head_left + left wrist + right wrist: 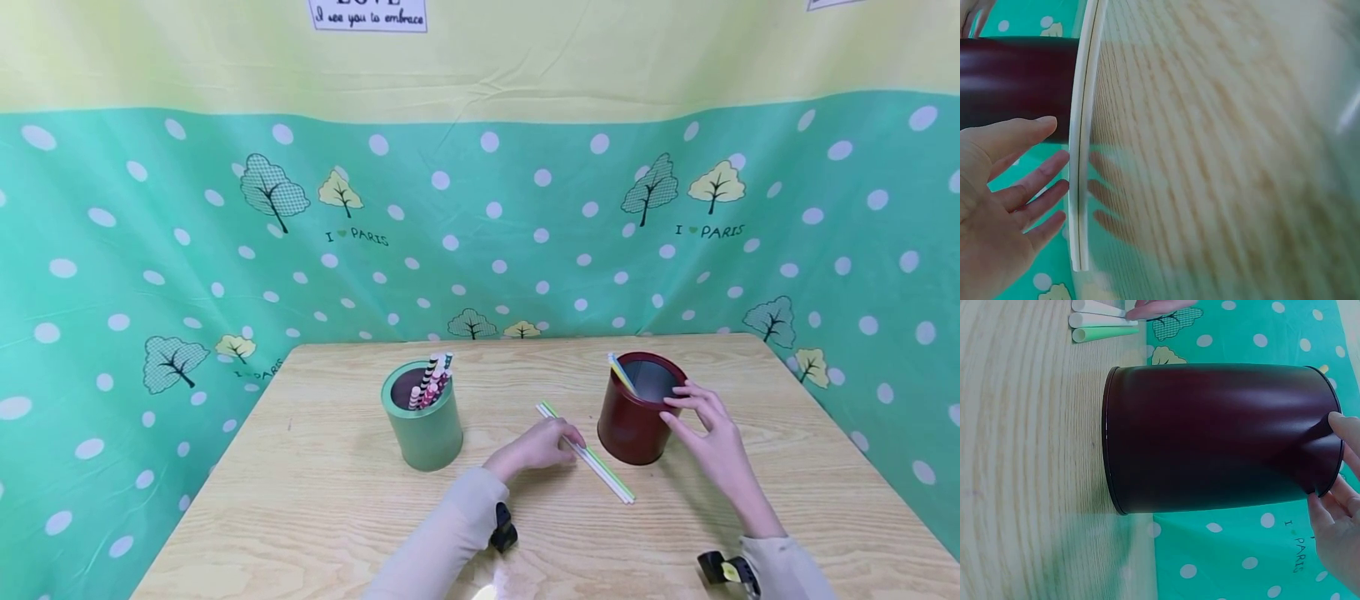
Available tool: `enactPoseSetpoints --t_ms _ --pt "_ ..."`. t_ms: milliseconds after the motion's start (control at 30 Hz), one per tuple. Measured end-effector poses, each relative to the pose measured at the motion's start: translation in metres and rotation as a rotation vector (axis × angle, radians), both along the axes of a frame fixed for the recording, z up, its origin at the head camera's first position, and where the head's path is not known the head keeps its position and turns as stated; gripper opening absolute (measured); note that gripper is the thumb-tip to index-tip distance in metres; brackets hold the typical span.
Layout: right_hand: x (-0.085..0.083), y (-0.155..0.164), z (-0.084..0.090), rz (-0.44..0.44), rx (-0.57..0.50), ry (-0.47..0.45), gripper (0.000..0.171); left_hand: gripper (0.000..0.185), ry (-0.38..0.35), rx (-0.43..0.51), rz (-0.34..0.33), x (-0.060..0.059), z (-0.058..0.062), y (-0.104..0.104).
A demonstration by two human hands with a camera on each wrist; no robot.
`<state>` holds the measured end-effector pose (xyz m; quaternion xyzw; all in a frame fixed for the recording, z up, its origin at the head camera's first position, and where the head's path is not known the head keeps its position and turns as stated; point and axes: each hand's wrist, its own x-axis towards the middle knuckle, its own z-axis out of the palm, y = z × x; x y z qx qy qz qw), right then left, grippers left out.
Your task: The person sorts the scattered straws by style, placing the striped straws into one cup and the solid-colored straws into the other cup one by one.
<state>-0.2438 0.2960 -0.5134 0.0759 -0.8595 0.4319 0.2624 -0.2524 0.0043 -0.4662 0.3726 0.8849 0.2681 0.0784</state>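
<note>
Beige sleeves cover both your forearms at the near edge of the wooden table (337,517). Your left hand (534,448) lies low on the table with relaxed fingers, and the fingertips touch the loose straws (592,458), white and pale green, which lie flat and slanted on the wood. Your right hand (708,437) is beside the dark red cup (633,425); the fingers are straight and touch its rim and outer wall, not closed around it. This cup stands upright just right of the straws, and a few straws lean inside it. Further left, well apart, the green cup (423,425) holds patterned straws. Behind the table hangs a green dotted cloth (525,233) with trees.
</note>
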Motion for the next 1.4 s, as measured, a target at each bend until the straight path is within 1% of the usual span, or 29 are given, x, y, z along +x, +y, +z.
enactPoseSetpoints --t_ms 67,133,233,333,367,433,533,600,667,767,833,900,1000,1067,1100,1200,1233,1300,1333,1400 --pt "0.002 -0.002 0.002 0.027 -0.014 0.012 0.028 0.022 -0.001 -0.005 -0.001 0.0 -0.001 0.0" --pt "0.008 -0.007 0.012 0.044 -0.017 0.018 0.028 0.021 0.0 -0.011 -0.003 0.0 -0.001 0.0" --pt "0.027 -0.023 0.042 0.069 -0.032 -0.006 0.028 0.019 -0.004 -0.02 -0.008 0.0 -0.001 0.0" --pt "0.046 -0.039 0.073 0.056 -0.024 -0.044 0.028 0.018 0.002 -0.023 -0.014 0.001 -0.001 -0.001" --pt "0.05 -0.043 0.081 0.053 -0.02 -0.054 0.028 0.018 0.005 -0.026 -0.015 0.001 -0.002 -0.001" --pt "0.054 -0.047 0.087 0.038 -0.014 -0.063 0.027 0.018 0.014 -0.03 -0.017 0.001 -0.002 -0.001" --pt "0.054 -0.047 0.087 0.051 -0.036 -0.059 0.026 0.017 0.032 -0.042 -0.025 0.001 -0.003 -0.002" --pt "0.046 -0.04 0.073 0.058 -0.057 -0.025 0.025 0.017 0.035 -0.043 -0.029 0.001 -0.004 -0.002" --pt "0.038 -0.033 0.061 0.081 -0.079 -0.036 0.026 0.017 0.037 -0.054 -0.03 0.0 -0.005 -0.003" --pt "0.017 -0.014 0.027 0.086 -0.069 0.025 0.027 0.017 0.042 -0.069 -0.029 -0.001 -0.006 -0.004" --pt "0.024 -0.02 0.039 0.09 -0.063 -0.012 0.027 0.017 0.043 -0.085 -0.025 -0.001 -0.006 -0.004" --pt "0.031 -0.028 0.051 0.066 -0.043 0.002 0.026 0.016 0.052 -0.1 -0.028 -0.001 -0.006 -0.005" --pt "0.051 -0.045 0.085 0.072 -0.051 -0.054 0.026 0.014 0.062 -0.123 -0.043 -0.001 -0.006 -0.005" --pt "0.044 -0.039 0.073 0.09 -0.054 -0.015 0.025 0.014 0.08 -0.138 -0.061 -0.001 -0.006 -0.005" --pt "0.039 -0.035 0.065 0.121 -0.084 0.005 0.026 0.014 0.088 -0.143 -0.069 -0.001 -0.007 -0.005" --pt "0.038 -0.032 0.061 0.14 -0.085 0.016 0.026 0.015 0.115 -0.159 -0.09 -0.002 -0.007 -0.006" --pt "0.036 -0.031 0.058 0.147 -0.108 0.033 0.025 0.015 0.124 -0.167 -0.094 -0.002 -0.007 -0.006" --pt "0.043 -0.038 0.07 0.132 -0.109 0.009 0.025 0.014 0.138 -0.179 -0.1 -0.001 -0.007 -0.006" --pt "0.048 -0.042 0.077 0.106 -0.088 -0.009 0.025 0.014 0.144 -0.184 -0.101 -0.001 -0.007 -0.005" --pt "0.046 -0.041 0.075 0.102 -0.088 -0.008 0.026 0.013 0.154 -0.192 -0.101 -0.001 -0.007 -0.005"
